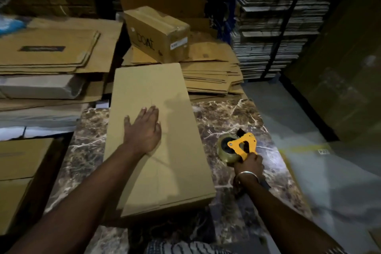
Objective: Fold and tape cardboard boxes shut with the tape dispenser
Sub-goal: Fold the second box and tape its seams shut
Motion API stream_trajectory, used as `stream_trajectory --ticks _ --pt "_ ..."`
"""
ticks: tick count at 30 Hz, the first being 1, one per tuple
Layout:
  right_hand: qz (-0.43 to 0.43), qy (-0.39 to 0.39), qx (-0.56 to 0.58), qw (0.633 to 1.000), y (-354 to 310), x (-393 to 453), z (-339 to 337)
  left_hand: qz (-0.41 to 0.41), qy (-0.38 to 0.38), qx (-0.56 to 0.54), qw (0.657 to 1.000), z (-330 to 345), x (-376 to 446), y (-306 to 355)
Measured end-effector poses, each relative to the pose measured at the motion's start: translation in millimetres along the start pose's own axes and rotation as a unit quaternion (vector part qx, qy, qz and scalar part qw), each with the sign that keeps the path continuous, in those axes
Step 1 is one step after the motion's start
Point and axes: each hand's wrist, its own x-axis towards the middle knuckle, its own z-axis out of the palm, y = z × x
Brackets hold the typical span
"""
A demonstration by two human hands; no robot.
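Observation:
A long plain cardboard box (152,93) lies on the marble-patterned table (226,117), running away from me. My left hand (143,130) rests flat on its top face, fingers straight and spread. To the right of the box, my right hand (249,164) grips the handle of a yellow tape dispenser (242,144) with a clear tape roll; the dispenser sits low over the table surface, apart from the box.
A taped box marked "boat" (156,33) sits on flattened cardboard (210,72) behind the table. More flat cartons (47,51) are stacked at the left, another box (18,163) at the near left. Shelves of bundled cardboard (278,27) stand at the back right.

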Motion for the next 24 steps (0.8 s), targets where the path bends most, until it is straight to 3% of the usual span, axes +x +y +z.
stream_trajectory --ticks 9,12,15,20,24 --pt "0.073 0.028 0.001 0.997 23.9 21.2 11.8 0.001 0.015 -0.019 1.0 -2.4 -4.0 -1.8" --pt "0.094 -0.044 -0.034 0.994 30.8 30.2 5.5 0.023 0.0 -0.032 0.999 -5.4 -8.5 -1.1" --pt "0.054 -0.073 -0.017 0.996 35.6 34.4 8.5 0.032 -0.016 -0.014 0.999 -6.0 -10.6 -1.5" --pt "-0.026 -0.056 -0.012 0.998 27.5 28.4 10.5 0.028 -0.047 0.033 0.998 -3.9 -7.5 0.3" --pt "-0.106 -0.095 0.088 0.986 6.7 43.2 23.4 0.033 -0.053 0.025 0.998 -1.9 -13.0 2.9"
